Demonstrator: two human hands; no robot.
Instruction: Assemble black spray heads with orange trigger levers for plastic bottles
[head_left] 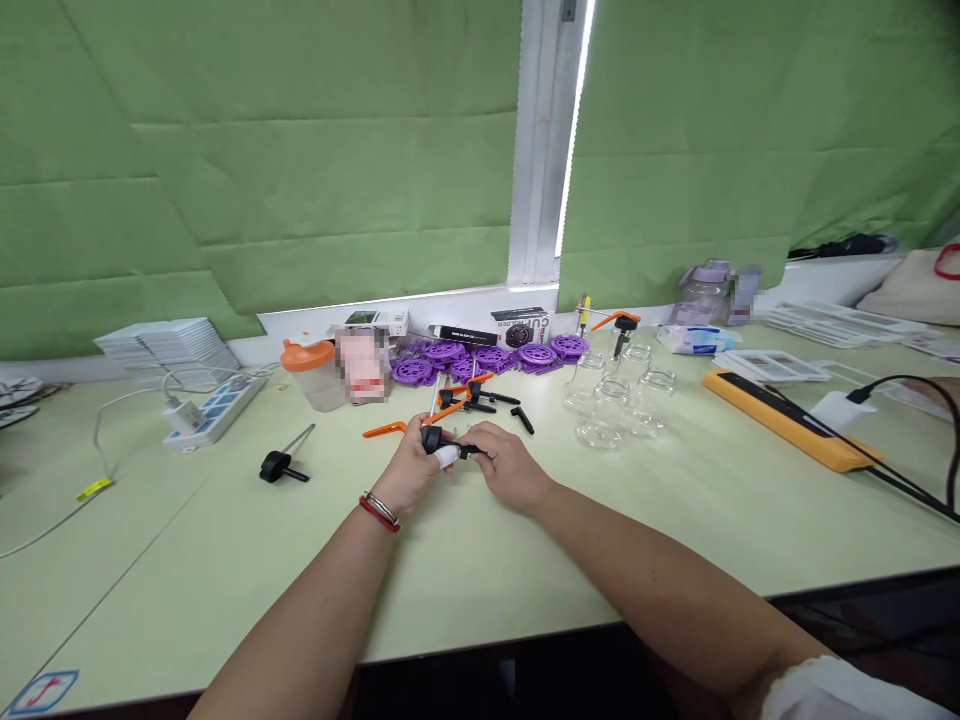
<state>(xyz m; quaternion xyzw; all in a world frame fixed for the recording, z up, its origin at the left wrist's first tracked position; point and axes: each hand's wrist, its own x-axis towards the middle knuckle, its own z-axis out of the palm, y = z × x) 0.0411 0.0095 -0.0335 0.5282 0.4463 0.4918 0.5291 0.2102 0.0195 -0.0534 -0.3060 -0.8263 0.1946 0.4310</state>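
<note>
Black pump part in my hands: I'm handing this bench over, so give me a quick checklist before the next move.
1. Both hands on black pump part: left hand, right hand: ok.
2. Parts fully seated together: cannot tell.
3. Glass jars upright, within reach: ok.
4. Loose black pump apart from hands: ok.
5. Table edge far from the work: ok.

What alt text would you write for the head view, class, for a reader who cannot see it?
Both hands, left hand and right hand, hold a small black pump part together above a pale green table. Behind lie purple wheels, clear glass jars and an orange-lidded cup.
</note>
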